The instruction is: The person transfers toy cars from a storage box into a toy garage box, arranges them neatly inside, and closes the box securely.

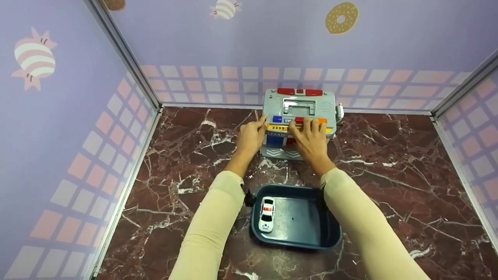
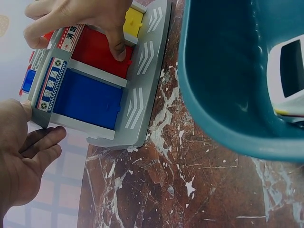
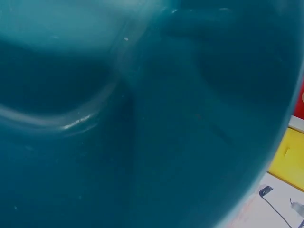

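Note:
A grey toy garage (image 1: pixel 327 107) with red lights and a carry handle on its roof stands against the back wall. My left hand (image 1: pixel 251 138) grips its front left roof corner, thumb on top and fingers below the edge. Over the front roof edge, my right hand (image 1: pixel 311 144) holds on, its thumb lying against the red door (image 2: pixel 97 52) in the left wrist view. Beside that are a blue door (image 2: pixel 90 102) and a yellow door (image 2: pixel 134 21). The right wrist view shows mostly basin wall, hiding the right hand.
Between my forearms sits a dark teal basin (image 1: pixel 305 219). A white toy police car (image 1: pixel 266 223) lies along the basin's left side. The reddish marbled surface (image 1: pixel 186 155) is bounded by lilac patterned walls (image 1: pixel 233 46) at the back and both sides.

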Motion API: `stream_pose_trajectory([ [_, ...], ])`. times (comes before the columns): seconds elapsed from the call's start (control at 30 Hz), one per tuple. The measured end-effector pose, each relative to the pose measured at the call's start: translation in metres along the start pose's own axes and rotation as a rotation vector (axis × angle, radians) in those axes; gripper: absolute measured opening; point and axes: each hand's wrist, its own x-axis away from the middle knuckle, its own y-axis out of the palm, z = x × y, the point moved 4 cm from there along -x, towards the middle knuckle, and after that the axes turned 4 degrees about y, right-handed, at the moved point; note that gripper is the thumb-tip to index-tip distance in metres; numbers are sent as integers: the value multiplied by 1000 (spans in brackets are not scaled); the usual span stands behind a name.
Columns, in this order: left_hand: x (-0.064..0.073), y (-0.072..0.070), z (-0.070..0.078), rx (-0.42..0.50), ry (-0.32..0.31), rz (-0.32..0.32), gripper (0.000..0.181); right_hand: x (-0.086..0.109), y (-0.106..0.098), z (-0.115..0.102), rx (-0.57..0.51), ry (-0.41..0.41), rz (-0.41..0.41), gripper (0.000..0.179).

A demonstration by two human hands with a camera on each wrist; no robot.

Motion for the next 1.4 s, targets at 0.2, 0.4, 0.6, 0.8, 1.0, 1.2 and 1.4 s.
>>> stream_pose_trajectory([
  [0.2,-2,2,2,-9,-20,-12,35,0,-2,4,-24,7,-60,57],
  [0.4,-1,2,1,1,-7,-5,35,2,-7,7,-66,-8,-167,76],
  [0.6,-1,2,1,9,9,2,35,8,-20,12,-157,-19,-208,73],
  [0.8,-2,2,0,11,5,6,35,13,-33,18,-262,-46,-206,74],
  [1.0,0,2,-2,14,-9,1,35,16,-44,20,-266,-93,-175,69],
  [1.2,0,2,-3,5,-11,-2,36,16,-55,21,-286,-128,-168,69],
  [1.4,-2,3,0,-10,-22,-7,36,10,-66,18,-356,-202,-115,70],
])
